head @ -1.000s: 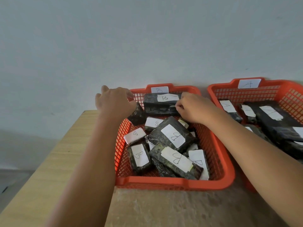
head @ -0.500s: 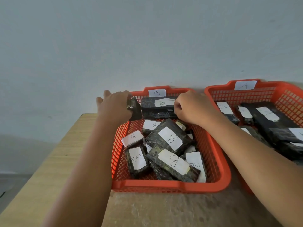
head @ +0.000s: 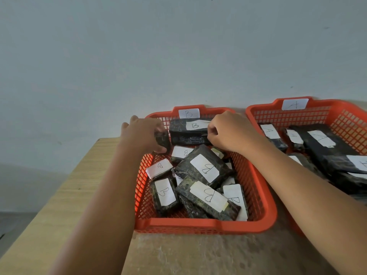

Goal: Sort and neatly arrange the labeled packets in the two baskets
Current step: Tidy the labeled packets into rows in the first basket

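An orange basket (head: pixel 198 227) tagged B holds several dark packets with white B labels, lying loosely at mixed angles. One long B packet (head: pixel 188 132) stands along the far wall. My left hand (head: pixel 143 133) grips a small dark packet (head: pixel 162 140) at the basket's far left corner. My right hand (head: pixel 230 132) pinches the right end of the long B packet. A second orange basket (head: pixel 262 112) tagged A on the right holds dark packets (head: pixel 321 143) with A labels.
Both baskets sit on a table (head: pixel 59 195) of light wood on the left and a mottled brown surface at the front. A plain pale wall (head: pixel 178 56) rises right behind the baskets. The table's left edge drops to the floor.
My left hand has lifted the small dark packet up to the far left corner beside the long packet. My right hand has stayed on the long packet's right end.
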{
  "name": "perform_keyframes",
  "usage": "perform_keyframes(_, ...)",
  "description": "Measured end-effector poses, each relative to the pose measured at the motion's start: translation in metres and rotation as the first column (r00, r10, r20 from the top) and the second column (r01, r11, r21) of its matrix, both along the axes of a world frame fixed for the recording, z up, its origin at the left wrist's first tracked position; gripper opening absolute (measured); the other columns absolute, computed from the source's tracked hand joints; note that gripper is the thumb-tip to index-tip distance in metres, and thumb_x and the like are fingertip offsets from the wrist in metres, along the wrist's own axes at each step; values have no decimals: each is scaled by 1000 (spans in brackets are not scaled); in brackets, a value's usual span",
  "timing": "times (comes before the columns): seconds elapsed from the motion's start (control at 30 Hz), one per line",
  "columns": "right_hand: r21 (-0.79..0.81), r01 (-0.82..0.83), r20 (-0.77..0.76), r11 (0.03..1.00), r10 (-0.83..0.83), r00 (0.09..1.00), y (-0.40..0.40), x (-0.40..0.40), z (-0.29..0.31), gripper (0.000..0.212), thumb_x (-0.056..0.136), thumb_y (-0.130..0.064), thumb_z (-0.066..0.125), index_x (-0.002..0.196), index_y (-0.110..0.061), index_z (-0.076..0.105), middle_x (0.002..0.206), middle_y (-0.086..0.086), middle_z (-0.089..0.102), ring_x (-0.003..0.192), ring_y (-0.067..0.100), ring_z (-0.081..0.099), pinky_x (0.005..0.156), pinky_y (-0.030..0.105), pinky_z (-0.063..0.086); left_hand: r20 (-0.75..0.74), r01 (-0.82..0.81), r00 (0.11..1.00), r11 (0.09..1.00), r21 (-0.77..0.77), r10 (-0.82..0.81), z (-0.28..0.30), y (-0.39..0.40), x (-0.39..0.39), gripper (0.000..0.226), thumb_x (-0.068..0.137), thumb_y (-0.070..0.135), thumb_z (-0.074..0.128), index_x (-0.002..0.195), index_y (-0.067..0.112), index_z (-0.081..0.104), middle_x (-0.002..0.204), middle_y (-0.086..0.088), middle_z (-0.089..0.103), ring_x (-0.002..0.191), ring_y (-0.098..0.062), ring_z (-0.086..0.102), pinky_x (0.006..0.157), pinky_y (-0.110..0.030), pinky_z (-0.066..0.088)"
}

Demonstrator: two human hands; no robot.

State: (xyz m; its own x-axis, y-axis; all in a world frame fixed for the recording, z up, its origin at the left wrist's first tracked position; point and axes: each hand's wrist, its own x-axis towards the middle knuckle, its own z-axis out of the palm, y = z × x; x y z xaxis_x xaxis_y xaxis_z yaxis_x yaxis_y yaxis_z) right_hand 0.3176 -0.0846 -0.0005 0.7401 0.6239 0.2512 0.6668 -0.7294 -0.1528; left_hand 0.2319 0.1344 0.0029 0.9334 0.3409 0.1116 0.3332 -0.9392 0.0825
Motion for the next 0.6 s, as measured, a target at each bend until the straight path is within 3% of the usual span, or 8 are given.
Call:
perform_keyframes(0.17, 25, -22, -22, 999, 23, 999, 1, 1, -1, 23, 86, -16, 55, 71, -23, 71, 74, -8, 68, 82, 19, 62, 92, 41, 48, -33, -15, 999, 996, 87, 17, -6, -4, 9, 73, 66, 48, 91, 129, 39, 55, 136, 5, 60, 130, -28, 42, 105, -50, 37)
perform_keyframes(0.27, 42, -36, -52, 998, 39, 998, 2, 7, -4, 25, 84, -15, 52, 68, -14, 72, 65, -3, 68, 71, 18, 61, 101, 49, 46, 10, -46, 999, 993, 109, 46, -10, -6, 18, 75, 67, 51, 89, 132, 40, 54, 140, 3, 57, 134, -29, 41, 108, -51, 36)
perform_keyframes(0.33, 53, -49, -111, 997, 54, 992, 3, 10, -4, 33, 88, -27, 50, 67, -11, 69, 57, -2, 63, 68, 14, 59, 111, 56, 34, 20, -58, 998, 989, 138, 56, -12, -8, 23, 77, 68, 51, 89, 134, 40, 52, 141, 2, 56, 135, -29, 40, 107, -50, 35)
perform_keyframes(0.43, -12, -66, -194, 998, 63, 979, 3, 10, -4, 51, 95, -50, 46, 65, -16, 68, 59, -4, 65, 80, 5, 58, 118, 61, 8, -17, -90, 995, 977, 194, 95, -16, -11, 27, 84, 70, 46, 90, 140, 36, 45, 134, 0, 61, 132, -28, 38, 98, -42, 36)
perform_keyframes(0.53, -57, -62, -222, 996, 48, 974, 4, 10, -6, 56, 99, -49, 39, 62, -15, 64, 58, -5, 63, 78, -1, 52, 119, 63, 4, -47, -81, 994, 970, 228, 94, -16, -9, 27, 82, 74, 41, 89, 143, 31, 45, 125, 2, 63, 131, -27, 37, 98, -41, 36)
perform_keyframes(0.6, -45, -32, -218, 998, 22, 976, 5, 12, -6, 55, 99, -43, 33, 72, -15, 71, 67, -6, 70, 84, 4, 57, 118, 63, 7, -46, -54, 997, 981, 185, 63, -13, -5, 23, 84, 73, 44, 89, 143, 30, 45, 129, 1, 62, 133, -28, 38, 104, -45, 34)
